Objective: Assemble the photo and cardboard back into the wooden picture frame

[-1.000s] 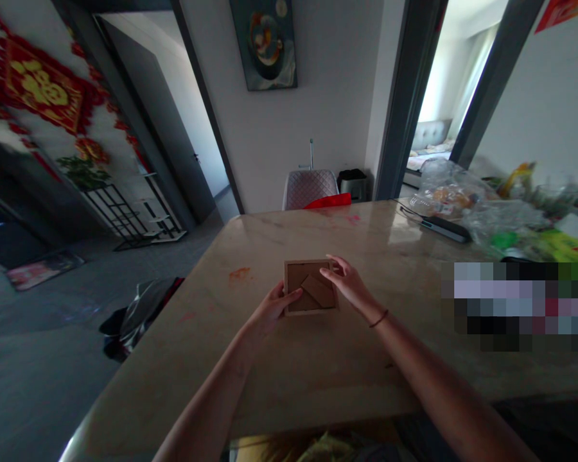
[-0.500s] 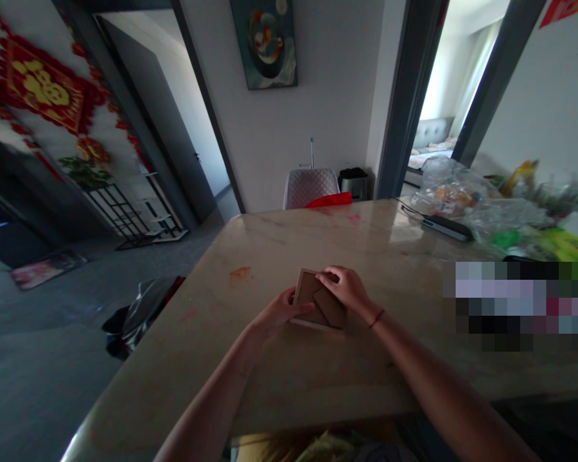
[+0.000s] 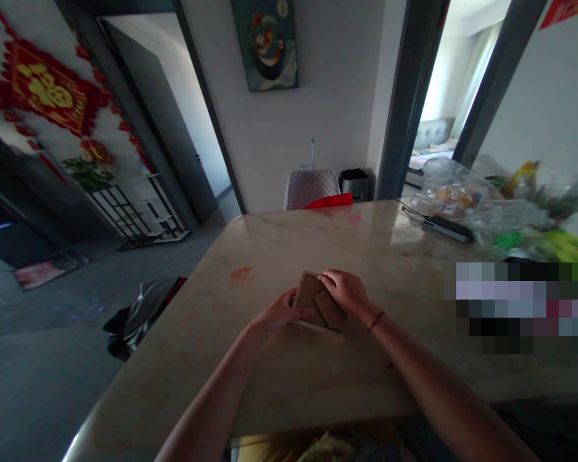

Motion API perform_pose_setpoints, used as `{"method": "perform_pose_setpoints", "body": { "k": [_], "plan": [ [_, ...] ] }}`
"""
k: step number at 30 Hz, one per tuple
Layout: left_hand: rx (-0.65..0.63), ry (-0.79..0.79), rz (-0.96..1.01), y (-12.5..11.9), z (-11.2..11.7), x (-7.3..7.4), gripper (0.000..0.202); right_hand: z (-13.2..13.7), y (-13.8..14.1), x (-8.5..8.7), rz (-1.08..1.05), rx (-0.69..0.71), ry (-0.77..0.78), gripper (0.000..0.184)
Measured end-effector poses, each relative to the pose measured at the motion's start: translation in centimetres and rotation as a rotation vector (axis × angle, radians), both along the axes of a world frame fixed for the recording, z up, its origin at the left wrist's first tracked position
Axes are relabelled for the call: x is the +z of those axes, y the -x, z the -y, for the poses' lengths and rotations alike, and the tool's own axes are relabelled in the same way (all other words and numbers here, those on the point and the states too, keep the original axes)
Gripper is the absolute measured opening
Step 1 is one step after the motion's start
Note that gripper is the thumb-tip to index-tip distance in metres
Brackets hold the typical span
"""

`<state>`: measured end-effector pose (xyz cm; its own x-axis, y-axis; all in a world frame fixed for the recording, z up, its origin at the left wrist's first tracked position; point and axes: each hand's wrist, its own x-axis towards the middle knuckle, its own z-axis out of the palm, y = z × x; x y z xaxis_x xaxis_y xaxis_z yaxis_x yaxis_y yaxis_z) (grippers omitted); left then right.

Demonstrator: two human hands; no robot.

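A square wooden puzzle tray (image 3: 313, 301) with flat wooden pieces in it sits on the marble table (image 3: 279, 366), tipped up so its far edge is raised. My left hand (image 3: 277, 312) grips its left edge, thumb lying over the frame. My right hand (image 3: 345, 290) is curled over the tray's top right corner, fingers pressed on the pieces. A thin cord circles my right wrist.
Clear plastic bags with food (image 3: 455, 192), a dark remote-like bar (image 3: 447, 229) and green packets (image 3: 566, 244) crowd the table's right end. An orange stain (image 3: 241, 274) marks the tabletop. A quilted chair (image 3: 311, 188) stands at the far edge; a dark bag (image 3: 142, 311) lies on the floor, left.
The tray went from lying flat to being tipped up toward me. My right hand moved from its right edge onto the top corner, and both hands shifted slightly right.
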<state>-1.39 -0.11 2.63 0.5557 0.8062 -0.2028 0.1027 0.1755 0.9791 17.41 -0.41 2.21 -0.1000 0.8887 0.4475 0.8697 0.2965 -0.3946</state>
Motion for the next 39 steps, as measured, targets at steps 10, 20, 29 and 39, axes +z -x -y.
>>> {"method": "perform_pose_setpoints", "body": {
  "k": [10, 20, 29, 39],
  "plan": [
    [-0.019, 0.002, 0.037, 0.06, -0.04, 0.05, 0.067, -0.22, -0.16, -0.53, -0.164, -0.051, -0.015, 0.029],
    [0.135, 0.045, 0.083, -0.58, -0.37, -0.38, 0.047, -0.49, -0.03, -0.72, -0.276, -0.037, 0.003, 0.028],
    [0.153, 0.001, 0.097, -0.63, -0.15, -0.03, 0.045, -0.44, -0.12, -0.34, -0.387, 0.009, 0.008, 0.026],
    [0.283, -0.061, 0.067, -0.42, -0.65, -0.05, 0.047, -0.27, 0.37, -0.96, -0.289, 0.046, -0.157, 0.032]
  ]
}}
